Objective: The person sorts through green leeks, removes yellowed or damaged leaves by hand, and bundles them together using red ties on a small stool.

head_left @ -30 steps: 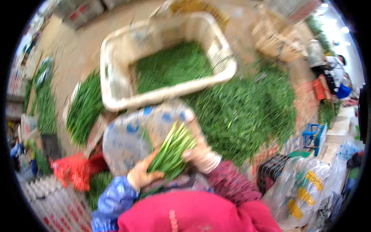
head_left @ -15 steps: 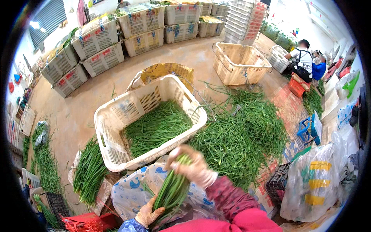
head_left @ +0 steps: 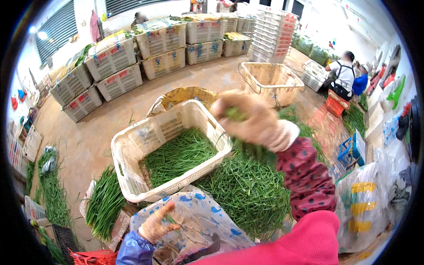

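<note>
My gloved right hand (head_left: 254, 121), blurred by motion, is raised beside the right end of a cream plastic crate (head_left: 118, 154). It is closed around a bunch of chives (head_left: 236, 114), whose leaves hang down below the palm. My gloved left hand (head_left: 155, 224) is over my lap with its fingers apart, and a small scrap of green shows by them. Loose chives (head_left: 181, 152) cover the crate's bottom. A large heap of chives (head_left: 247, 190) spreads on the floor to the right. Over my lap lies a clear plastic sheet (head_left: 194, 207) with blue prints.
A neat bundle of chives (head_left: 105, 205) lies left of the crate. Beyond stand an empty tan crate (head_left: 271, 92), stacked crates (head_left: 161, 39) and a tall white stack (head_left: 271, 37). A person (head_left: 342, 75) sits far right. A blue stool (head_left: 351, 150) and plastic bags (head_left: 362, 203) are at right.
My right hand has lifted the chives up and to the right, away from my lap. My left hand has let go of the bunch and opened. The view has shifted slightly.
</note>
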{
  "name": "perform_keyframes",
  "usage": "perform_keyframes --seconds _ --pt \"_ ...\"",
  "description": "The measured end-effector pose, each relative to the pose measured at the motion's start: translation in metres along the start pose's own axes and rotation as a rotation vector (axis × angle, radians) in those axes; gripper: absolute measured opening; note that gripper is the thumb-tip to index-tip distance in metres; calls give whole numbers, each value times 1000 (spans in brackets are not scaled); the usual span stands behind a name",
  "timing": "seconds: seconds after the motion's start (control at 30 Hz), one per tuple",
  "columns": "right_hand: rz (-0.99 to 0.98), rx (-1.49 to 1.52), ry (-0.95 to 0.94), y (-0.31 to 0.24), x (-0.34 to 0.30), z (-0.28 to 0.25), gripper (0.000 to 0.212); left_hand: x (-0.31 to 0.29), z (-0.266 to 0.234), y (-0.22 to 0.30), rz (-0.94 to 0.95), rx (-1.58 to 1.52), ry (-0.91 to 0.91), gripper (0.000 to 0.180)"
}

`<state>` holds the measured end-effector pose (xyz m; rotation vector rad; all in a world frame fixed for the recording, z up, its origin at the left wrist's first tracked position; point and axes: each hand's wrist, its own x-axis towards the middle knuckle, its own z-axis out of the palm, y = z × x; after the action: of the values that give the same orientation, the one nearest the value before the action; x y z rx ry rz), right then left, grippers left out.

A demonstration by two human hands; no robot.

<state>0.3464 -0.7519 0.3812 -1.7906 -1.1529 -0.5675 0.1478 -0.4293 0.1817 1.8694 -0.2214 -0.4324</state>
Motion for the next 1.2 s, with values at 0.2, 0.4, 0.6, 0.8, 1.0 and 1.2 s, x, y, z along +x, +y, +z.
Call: perform_keyframes --seconds 0.2,0.4,0.6,0.8,1.0,1.2 --pt "505 826 -491 -61 -8 101 24 50 5 102 316 -811 -34 123" --pt "273 856 -341 -49 -29 155 27 49 34 44 66 -1128 100 90" --pt "-310 344 -321 -33 -34 174 15 37 37 21 223 -1204 -76 88" --pt "-22 269 -226 -27 -35 169 28 46 40 36 169 -992 136 72" --pt "444 621 -601 7 -112 196 62 55 -53 57 482 -1032 492 59" --pt "1036 -439 -1370 64 -187 98 77 68 -135 90 522 -792 787 52"
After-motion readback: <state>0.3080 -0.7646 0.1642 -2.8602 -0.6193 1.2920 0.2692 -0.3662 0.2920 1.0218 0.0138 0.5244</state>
